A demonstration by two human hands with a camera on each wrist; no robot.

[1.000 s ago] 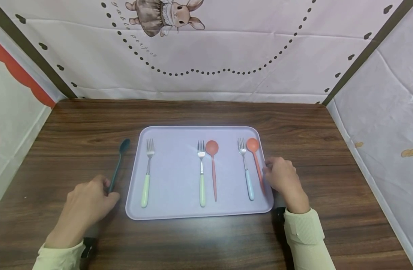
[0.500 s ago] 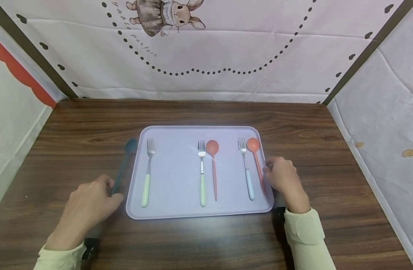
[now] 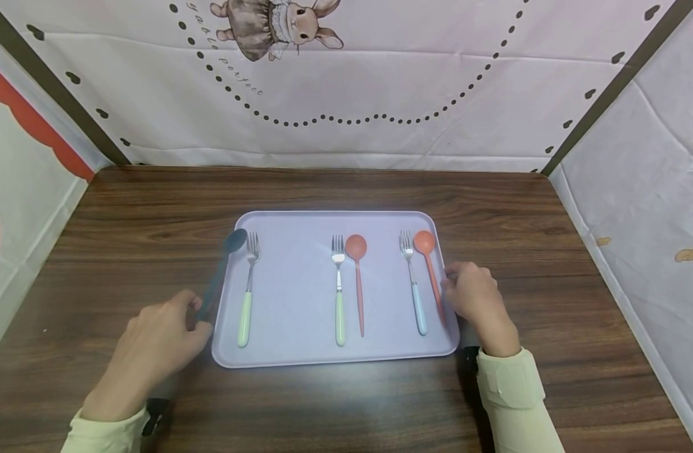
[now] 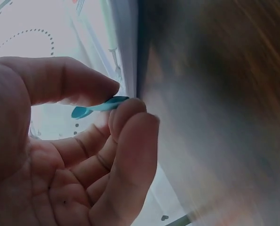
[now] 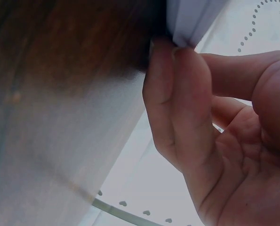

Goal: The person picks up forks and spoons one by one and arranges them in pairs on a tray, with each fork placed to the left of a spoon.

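Note:
My left hand (image 3: 159, 340) pinches the handle of a dark teal spoon (image 3: 235, 240) between thumb and fingers. The spoon's bowl overlaps the left rim of the lavender tray (image 3: 295, 283), close to a fork with a pale green handle (image 3: 245, 318). In the left wrist view, the teal handle (image 4: 90, 110) shows between thumb and fingertips. My right hand (image 3: 475, 302) grips the tray's right rim, its fingertips at the edge (image 5: 189, 23) in the right wrist view; its thumb tip is hidden behind the fingers.
On the tray's middle lie a green-handled fork (image 3: 338, 314) and a coral-pink spoon (image 3: 357, 277). Toward its right are a blue-handled fork (image 3: 418, 308) and an orange spoon (image 3: 428, 251). A dark wooden table (image 3: 346, 409) bears the tray; printed white cloth (image 3: 380, 82) stands behind.
The left hand has carried the teal spoon rightward from beside the tray, so its bowl now overlaps the tray's left rim. The right hand and the tray have stayed in place.

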